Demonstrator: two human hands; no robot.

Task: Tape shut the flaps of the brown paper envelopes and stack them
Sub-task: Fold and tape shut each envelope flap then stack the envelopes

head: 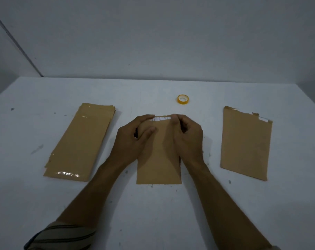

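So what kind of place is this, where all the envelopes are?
Probably a simple mail-packing workspace: a stack of taped brown envelopes, a roll of clear tape, and the right hand pinching the flap of the middle envelope on a white table.

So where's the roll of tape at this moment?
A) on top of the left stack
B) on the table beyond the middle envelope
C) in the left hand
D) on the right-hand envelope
B: the yellow tape roll lies untouched on the white table beyond the middle envelope, while the left hand and right hand are both at that envelope's top edge.
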